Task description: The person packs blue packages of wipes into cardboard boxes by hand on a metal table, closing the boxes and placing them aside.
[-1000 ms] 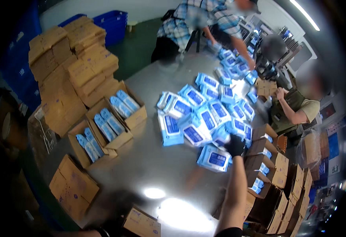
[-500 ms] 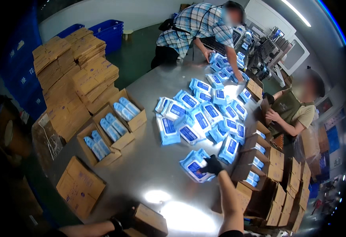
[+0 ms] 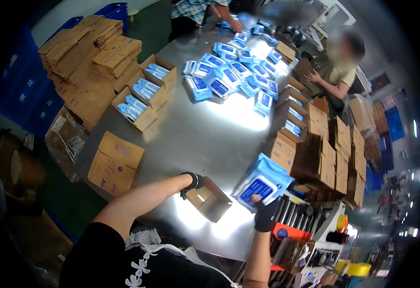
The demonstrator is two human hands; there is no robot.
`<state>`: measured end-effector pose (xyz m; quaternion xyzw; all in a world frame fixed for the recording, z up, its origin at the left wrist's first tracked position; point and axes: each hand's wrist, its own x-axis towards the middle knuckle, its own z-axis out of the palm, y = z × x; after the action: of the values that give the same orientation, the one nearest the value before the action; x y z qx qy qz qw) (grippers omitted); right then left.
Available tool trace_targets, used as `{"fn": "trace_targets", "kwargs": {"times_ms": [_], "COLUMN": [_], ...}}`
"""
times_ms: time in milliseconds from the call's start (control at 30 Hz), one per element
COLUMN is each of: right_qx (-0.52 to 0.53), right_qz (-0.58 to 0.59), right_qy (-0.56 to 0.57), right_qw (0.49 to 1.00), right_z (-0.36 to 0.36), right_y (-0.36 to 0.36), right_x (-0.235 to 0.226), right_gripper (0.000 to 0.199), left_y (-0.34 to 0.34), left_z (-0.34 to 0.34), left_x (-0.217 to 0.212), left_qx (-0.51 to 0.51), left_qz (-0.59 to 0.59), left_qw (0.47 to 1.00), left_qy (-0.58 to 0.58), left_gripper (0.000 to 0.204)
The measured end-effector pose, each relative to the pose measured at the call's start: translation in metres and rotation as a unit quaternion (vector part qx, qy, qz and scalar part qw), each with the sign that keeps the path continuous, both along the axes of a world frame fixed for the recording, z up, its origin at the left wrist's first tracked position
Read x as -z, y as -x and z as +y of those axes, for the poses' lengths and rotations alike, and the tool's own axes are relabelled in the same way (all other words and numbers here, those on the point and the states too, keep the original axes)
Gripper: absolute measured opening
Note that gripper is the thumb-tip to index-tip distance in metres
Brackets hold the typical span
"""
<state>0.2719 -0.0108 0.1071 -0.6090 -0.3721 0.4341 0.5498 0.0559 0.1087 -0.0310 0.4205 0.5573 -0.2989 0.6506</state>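
Note:
My right hand (image 3: 266,213), in a black glove with the thumb tip bare, grips blue-and-white packs of wet wipes (image 3: 263,185) above the table's right part. They look like more than one pack pressed together; the far fingers are hidden beneath. Left of them, a small open cardboard box (image 3: 211,198) rests on the metal table with its inside showing. My left hand (image 3: 192,183), also black-gloved, holds this box by its left edge. Farther off lies a loose heap of similar wipes packs (image 3: 229,77).
Filled boxes stand at left (image 3: 135,113) and along the right edge (image 3: 294,120). A flattened carton (image 3: 115,163) lies at the left, near carton stacks (image 3: 83,62). One co-worker reaches into the heap at the back; another (image 3: 332,79) handles cardboard at right. A tool rack (image 3: 291,225) stands near right.
My right hand has lifted the wipes packs off the table and brought them nearer. My left hand has moved the box toward the middle, its open inside now visible. The view has shifted.

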Motion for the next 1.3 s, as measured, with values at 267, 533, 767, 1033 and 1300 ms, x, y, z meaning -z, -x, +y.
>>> {"fn": "trace_targets", "kwargs": {"times_ms": [267, 533, 767, 1033, 1300], "right_qx": [-0.213, -0.239, 0.213, -0.422, -0.268], "right_qz": [-0.506, -0.448, -0.265, -0.283, -0.299], "right_qy": [0.095, 0.265, 0.14, 0.177, 0.112], "right_qw": [0.83, 0.82, 0.93, 0.843, 0.909], "right_z": [-0.129, -0.156, -0.192, -0.116, -0.071], "right_y": [0.045, 0.06, 0.052, 0.012, 0.048], "right_x": [0.047, 0.098, 0.089, 0.137, 0.07], "right_gripper": [0.051, 0.032, 0.031, 0.037, 0.028], "left_y": [-0.034, -0.022, -0.008, -0.045, 0.003], "left_z": [-0.045, -0.079, -0.13, -0.124, -0.109], "left_x": [0.026, -0.002, -0.02, -0.032, 0.122], "left_qx": [0.633, 0.578, 0.176, 0.479, 0.031], "left_qz": [-0.341, -0.344, -0.139, -0.276, -0.212], "left_qw": [0.655, 0.656, 0.772, 0.719, 0.874], "left_qy": [-0.233, -0.343, -0.595, -0.422, -0.435], "left_gripper": [0.069, 0.017, 0.018, 0.027, 0.057]}}
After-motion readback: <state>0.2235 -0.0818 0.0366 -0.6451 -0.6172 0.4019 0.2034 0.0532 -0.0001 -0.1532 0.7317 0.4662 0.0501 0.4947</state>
